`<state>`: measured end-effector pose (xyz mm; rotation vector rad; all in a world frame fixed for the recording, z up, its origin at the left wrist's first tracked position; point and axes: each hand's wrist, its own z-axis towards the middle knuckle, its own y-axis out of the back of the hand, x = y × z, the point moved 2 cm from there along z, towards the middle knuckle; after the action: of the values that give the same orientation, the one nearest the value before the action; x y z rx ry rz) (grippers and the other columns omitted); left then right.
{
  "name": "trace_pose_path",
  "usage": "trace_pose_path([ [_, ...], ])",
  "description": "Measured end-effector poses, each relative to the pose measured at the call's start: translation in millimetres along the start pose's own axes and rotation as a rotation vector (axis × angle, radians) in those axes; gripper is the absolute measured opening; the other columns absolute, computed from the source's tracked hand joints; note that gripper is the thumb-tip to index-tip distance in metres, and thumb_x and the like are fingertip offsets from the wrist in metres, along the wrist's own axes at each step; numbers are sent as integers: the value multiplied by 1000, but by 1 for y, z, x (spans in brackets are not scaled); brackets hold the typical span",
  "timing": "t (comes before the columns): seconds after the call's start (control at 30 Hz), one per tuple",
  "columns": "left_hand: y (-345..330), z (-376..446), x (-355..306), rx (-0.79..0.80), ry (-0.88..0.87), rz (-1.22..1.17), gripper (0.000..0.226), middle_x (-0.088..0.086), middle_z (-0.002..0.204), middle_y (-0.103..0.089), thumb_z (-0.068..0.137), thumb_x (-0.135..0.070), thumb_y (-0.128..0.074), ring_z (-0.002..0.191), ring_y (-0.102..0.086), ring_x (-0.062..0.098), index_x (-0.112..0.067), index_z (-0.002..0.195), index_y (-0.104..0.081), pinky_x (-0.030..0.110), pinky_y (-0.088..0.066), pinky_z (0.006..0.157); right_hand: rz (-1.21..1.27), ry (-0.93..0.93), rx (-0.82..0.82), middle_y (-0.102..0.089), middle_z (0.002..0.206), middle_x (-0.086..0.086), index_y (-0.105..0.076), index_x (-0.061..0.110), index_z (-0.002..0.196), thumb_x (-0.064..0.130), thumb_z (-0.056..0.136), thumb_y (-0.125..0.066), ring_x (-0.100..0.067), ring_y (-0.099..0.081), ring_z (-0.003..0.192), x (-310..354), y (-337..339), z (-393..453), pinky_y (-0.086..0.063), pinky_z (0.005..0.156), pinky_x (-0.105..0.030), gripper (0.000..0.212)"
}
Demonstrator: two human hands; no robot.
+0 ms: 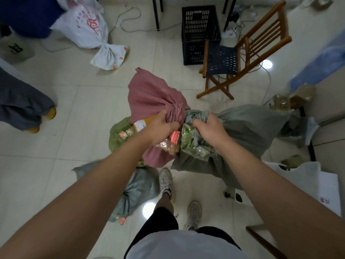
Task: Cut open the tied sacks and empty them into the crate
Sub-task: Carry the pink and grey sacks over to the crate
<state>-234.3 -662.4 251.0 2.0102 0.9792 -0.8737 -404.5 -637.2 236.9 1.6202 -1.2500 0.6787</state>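
While my left hand (pixel 164 128) clamps the pink sack (pixel 151 94) and my right hand (pixel 209 128) the grey sack (pixel 248 131), short of the crate (pixel 200 34), either tied neck could slip and spill packets.

A plain indoor room used as a sorting or storage space: glossy pale floor tiles (pixel 89 101), tied sacks (pixel 87 28) strewn about, a black plastic crate (pixel 199 32), a wooden folding chair (pixel 242 53), loose cables (pixel 130 19) (trailing from table legs (pixel 155 14))

Red print on white sack (pixel 87 28), red label (pixel 174 137); nothing legible
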Motion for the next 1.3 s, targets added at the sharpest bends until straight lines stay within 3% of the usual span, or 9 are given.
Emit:
trace_pose_path([
  [0.2,59,65,-17,54,-36,10,51,4,98,-68,68,-39,-61,88,-65,23,-24,116,-54,42,-53,83,-24,-39,-48,-70,81,-1,-68,14,86,14,90,-54,-16,-66,78,50,-26,66,-53,70,-29,15],
  [0.27,79,83,-22,43,-42,5,42,8,95,-69,64,-38,-61,81,-65,23,-29,105,-55,44,-55,79,-14,-56,-54,-72,84,-5,-69,13,88,15,89,-54,-20,-69,81,66,-33,86,-56,76,-35,16],
  [0.53,117,141,-78,18,-120,66,30,-4,90,-63,87,-19,-63,78,-61,14,-20,115,-53,26,-45,66,35,-93,-93,-73,93,-11,-68,6,95,19,90,-54,-24,-68,88,112,-20,147,-54,80,-36,20],
  [0.73,117,185,-127,-36,-146,128,64,5,104,-69,65,-41,-61,92,-68,25,-17,125,-54,46,-56,86,51,-59,-73,-64,72,-1,-59,19,73,23,89,-55,-16,-60,70,126,12,201,-43,59,-28,17],
  [0.8,115,205,-148,-70,-137,133,52,5,102,-70,71,-36,-62,90,-68,24,-19,120,-55,47,-56,86,53,-24,-55,-60,67,4,-56,21,69,24,89,-55,-12,-57,64,135,28,227,-40,54,-25,20],
  [0.9,116,237,-184,-161,-122,111,30,2,97,-69,85,-20,-62,88,-67,22,-19,115,-56,46,-54,89,71,38,-31,-64,71,1,-57,22,70,25,86,-56,-17,-62,71,157,59,264,-49,64,-30,17],
  [1.07,118,268,-221,-266,-132,33,19,-1,93,-68,86,-15,-61,85,-66,20,-22,102,-56,41,-53,85,63,139,-6,-54,61,8,-48,24,62,20,86,-55,-9,-52,59,190,92,304,-40,59,-26,26],
  [1.17,123,284,-240,-302,-130,-22,25,4,98,-70,81,-21,-61,90,-68,24,-20,105,-58,47,-53,89,23,174,-7,-60,71,3,-53,21,70,29,80,-56,-14,-58,69,207,105,330,-45,66,-30,13],
  [1.3,134,309,-255,-317,-136,-75,36,6,100,-69,71,-29,-59,93,-68,26,-19,106,-59,51,-52,90,-41,199,-24,-67,93,-2,-61,15,93,39,73,-55,-20,-63,89,229,112,362,-52,82,-37,31],
])
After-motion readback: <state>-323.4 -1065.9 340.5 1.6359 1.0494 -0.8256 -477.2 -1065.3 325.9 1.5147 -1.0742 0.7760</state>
